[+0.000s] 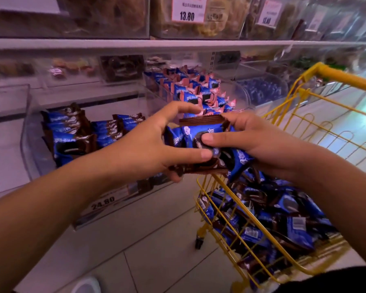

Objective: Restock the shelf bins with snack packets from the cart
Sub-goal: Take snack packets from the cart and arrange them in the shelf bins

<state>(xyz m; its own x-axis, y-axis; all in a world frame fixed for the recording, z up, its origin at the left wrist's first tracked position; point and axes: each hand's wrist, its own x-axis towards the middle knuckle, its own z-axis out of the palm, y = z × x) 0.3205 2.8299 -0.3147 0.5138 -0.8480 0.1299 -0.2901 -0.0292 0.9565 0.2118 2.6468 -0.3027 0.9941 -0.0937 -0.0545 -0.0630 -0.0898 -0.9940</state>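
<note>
Yellow wire formed the cart point(317, 132), the largest thing in view and the landmark for everything else; it stood on a pale tiled floor point(146, 240) and was heaped with loose snack packets point(283, 214) in blue and brown wrappers. Left of the cart, a white shelf point(135, 44) carried clear plastic bins. The nearest bin point(30, 144), down and left of the cart's front rim, held only a few rows of the same blue and brown packets, with bare space around them. A further bin point(199, 89), above the cart's front corner, was stacked with blue and pink packets. A price label point(104, 205) reading 24.80 sat under the nearest bin.

Just above the cart's front rim, both hands held one bunch of packets point(201, 144) between them. The left hand point(152, 149) had its grip clamped on the bunch's left side, thumb over the top and fingers curled beneath. The right hand point(260, 142) had its grip clamped on the right side, thumb pressing the topmost wrapper.

The bunch looked loosely gathered, and the wrappers appeared glossy, so packets could probably slide free and fall to the floor in the gap between cart and bin. One packet at the lower right of the bunch already jutted out and seemed likeliest to slip. Stock could also land in the pink bin by mistake.
</note>
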